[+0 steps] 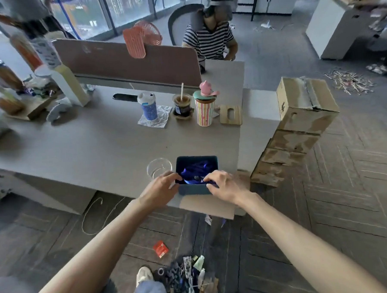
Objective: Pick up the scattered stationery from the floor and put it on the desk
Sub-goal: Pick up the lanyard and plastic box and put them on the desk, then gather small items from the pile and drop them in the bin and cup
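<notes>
Both hands were up at the near edge of the desk (98,146), one on each side of a blue box (195,190). The right hand (223,185) had its fingers curled round one of the blue-purple bits (194,171) lying in the box. The left hand (161,188) was curled at the box's left corner, but honestly couldn't tell if it gripped the wall or something inside. A clear cup (159,167) sat just beyond the left hand. Most of the stationery pile (186,279) was down on the floor below both arms, with a red packet (161,248) nearby.
</notes>
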{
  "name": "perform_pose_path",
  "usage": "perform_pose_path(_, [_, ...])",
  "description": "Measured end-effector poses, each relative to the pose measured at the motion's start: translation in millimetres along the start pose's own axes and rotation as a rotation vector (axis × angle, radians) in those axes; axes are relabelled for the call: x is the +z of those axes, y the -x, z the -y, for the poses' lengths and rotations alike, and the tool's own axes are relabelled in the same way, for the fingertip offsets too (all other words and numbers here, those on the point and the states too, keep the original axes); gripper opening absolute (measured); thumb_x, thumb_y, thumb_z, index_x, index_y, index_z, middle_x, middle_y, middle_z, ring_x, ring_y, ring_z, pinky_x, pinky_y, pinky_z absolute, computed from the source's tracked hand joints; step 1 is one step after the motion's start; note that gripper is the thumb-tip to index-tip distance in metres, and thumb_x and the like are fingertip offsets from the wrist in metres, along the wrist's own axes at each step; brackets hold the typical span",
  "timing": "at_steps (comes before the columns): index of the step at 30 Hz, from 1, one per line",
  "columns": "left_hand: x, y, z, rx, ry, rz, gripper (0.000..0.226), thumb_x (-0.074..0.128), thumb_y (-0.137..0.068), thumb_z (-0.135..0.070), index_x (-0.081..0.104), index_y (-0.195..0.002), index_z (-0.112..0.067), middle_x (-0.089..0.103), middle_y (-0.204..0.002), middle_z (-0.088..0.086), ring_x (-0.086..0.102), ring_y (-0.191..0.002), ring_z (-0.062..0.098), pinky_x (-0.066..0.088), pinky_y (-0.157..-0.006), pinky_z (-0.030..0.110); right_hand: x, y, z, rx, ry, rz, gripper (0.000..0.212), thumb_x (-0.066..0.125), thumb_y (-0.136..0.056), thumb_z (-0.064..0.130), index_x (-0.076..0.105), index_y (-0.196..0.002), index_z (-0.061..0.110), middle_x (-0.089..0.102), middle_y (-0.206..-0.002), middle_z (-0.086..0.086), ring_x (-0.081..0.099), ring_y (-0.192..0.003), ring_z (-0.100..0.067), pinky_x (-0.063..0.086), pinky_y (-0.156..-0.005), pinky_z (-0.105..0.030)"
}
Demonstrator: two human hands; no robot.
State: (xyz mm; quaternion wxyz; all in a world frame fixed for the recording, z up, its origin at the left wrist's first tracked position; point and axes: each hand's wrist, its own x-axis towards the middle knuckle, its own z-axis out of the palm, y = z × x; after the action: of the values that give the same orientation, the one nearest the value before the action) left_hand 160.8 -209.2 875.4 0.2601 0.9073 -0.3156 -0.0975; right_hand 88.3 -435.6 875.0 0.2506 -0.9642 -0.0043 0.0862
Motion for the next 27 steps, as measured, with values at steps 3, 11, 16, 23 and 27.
perform_pose_path(3, [7, 45, -1, -0.072, 0.012, -0.023, 0.027, 0.055, -0.090, -0.016, 0.062, -0.117, -0.017, 0.058, -0.124, 0.001, 0.061, -0.098, 0.025, 0.049, -0.082, 0.034, 15, 23, 17, -0.065, -0.007, -0.003, 0.030, 0.050, -0.097, 0.025, 0.064, -0.122, 0.018, 0.060, -0.126, -0.003, 0.054, -0.118, -0.021, 0.045, -0.098, -0.039])
perform_pose_path(11, [26, 148, 25, -0.062, -0.023, 0.037, 0.024, 0.054, -0.091, -0.021, 0.057, -0.114, -0.018, 0.056, -0.121, 0.001, 0.057, -0.106, 0.024, 0.048, -0.085, 0.033, 85, 101, 74, -0.073, -0.010, -0.130, 0.026, 0.050, -0.098, 0.021, 0.067, -0.117, 0.017, 0.064, -0.123, -0.002, 0.055, -0.116, -0.020, 0.044, -0.096, -0.034])
perform_pose_path(16, [51, 207, 49, -0.034, 0.039, 0.161, 0.033, 0.055, -0.088, -0.013, 0.056, -0.121, -0.014, 0.054, -0.127, 0.002, 0.054, -0.112, 0.025, 0.046, -0.086, 0.032, 157, 157, 103, 0.083, -0.066, -0.179, 0.025, 0.051, -0.097, 0.019, 0.067, -0.116, 0.014, 0.064, -0.121, -0.003, 0.056, -0.114, -0.021, 0.045, -0.097, -0.035])
perform_pose_path(23, [123, 260, 89, -0.144, 0.042, 0.270, 0.031, 0.048, -0.092, -0.016, 0.057, -0.121, -0.019, 0.056, -0.121, 0.002, 0.053, -0.113, 0.023, 0.043, -0.091, 0.031, 260, 201, 96, 0.213, -0.107, -0.103, 0.026, 0.048, -0.098, 0.019, 0.066, -0.116, 0.014, 0.063, -0.122, -0.001, 0.055, -0.114, -0.019, 0.047, -0.094, -0.037])
perform_pose_path(27, [198, 272, 131, -0.235, 0.028, 0.334, 0.030, 0.048, -0.091, -0.015, 0.056, -0.120, -0.016, 0.054, -0.125, 0.004, 0.053, -0.113, 0.029, 0.045, -0.091, 0.037, 342, 190, 51, 0.280, -0.148, -0.071, 0.025, 0.049, -0.097, 0.017, 0.066, -0.115, 0.014, 0.064, -0.119, -0.001, 0.057, -0.108, -0.021, 0.049, -0.088, -0.040])
